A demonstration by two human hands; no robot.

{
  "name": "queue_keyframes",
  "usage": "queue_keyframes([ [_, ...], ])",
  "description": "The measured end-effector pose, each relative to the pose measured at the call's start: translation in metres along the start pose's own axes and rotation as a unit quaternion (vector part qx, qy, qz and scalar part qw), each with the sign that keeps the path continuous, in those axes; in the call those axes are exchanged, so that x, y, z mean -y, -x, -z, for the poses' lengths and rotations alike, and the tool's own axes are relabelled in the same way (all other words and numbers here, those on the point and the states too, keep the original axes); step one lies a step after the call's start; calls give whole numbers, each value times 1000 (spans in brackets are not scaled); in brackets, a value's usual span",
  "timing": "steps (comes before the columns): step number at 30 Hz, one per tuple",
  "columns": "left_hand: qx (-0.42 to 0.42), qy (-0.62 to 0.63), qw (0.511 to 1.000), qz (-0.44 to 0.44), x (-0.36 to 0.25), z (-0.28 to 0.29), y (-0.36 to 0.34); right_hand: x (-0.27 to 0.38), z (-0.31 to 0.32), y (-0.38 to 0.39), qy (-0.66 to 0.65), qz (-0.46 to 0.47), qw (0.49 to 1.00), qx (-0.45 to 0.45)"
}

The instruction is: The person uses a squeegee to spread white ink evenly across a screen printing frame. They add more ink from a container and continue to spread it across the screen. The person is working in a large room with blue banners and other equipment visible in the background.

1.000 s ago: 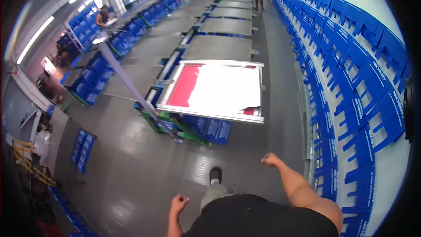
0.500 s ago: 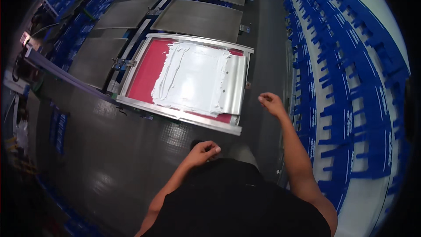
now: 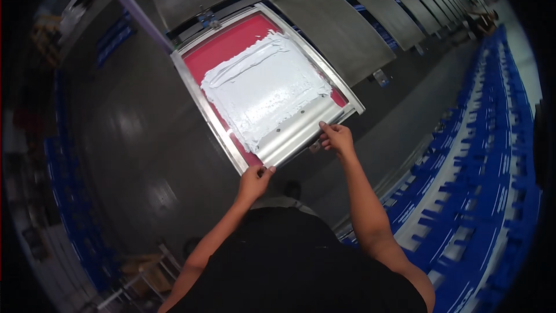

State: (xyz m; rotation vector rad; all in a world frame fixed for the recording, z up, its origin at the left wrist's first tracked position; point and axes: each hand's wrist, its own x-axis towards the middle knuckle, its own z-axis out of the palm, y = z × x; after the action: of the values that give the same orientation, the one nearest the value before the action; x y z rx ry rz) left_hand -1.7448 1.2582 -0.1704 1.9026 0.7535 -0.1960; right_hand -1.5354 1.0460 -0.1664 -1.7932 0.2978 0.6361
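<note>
A silver metal squeegee (image 3: 301, 130) lies across the near end of a screen-printing frame (image 3: 200, 95). Thick white ink (image 3: 260, 87) covers most of the red mesh (image 3: 223, 43) and reaches up to the squeegee's blade, ridged at its far side. At the squeegee's left end, my left hand (image 3: 255, 184) is closed with its fingertips on the edge. My right hand (image 3: 337, 139) pinches the same long edge near its right end, thumb on top and the other fingers curled underneath. The undersides of both grips are hidden.
Flat grey printing pallets (image 3: 333, 32) run in a row to the far right beside the frame. Blue slotted racks (image 3: 463, 197) line the right side. A pale bar (image 3: 136, 8) slants down to the frame's left corner. Dark floor (image 3: 147, 139) lies to the left.
My view has turned, so the frame now sits at a slant with the squeegee side toward me. Both hands have come from apart to the squeegee's edge and closed on it.
</note>
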Motion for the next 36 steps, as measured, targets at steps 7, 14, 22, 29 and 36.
queue_keyframes([
  [7, -22, 218, 973, 74, -13, -16, 4, 2, 4, -16, -22, -48, 999, 3],
  [14, -66, 292, 954, -15, -57, -10, 8, 19, 4, -6, -305, -2, 952, 12],
  [22, -28, 238, 963, -120, -91, -52, -38, 157, -39, -58, -148, 161, 937, 274],
  [29, 133, 193, 967, 103, -51, -120, -33, 275, -120, -171, 445, 461, 708, 295],
  [36, 51, 439, 886, 142, -50, -182, -40, 263, -209, -214, 579, 542, 535, 290],
])
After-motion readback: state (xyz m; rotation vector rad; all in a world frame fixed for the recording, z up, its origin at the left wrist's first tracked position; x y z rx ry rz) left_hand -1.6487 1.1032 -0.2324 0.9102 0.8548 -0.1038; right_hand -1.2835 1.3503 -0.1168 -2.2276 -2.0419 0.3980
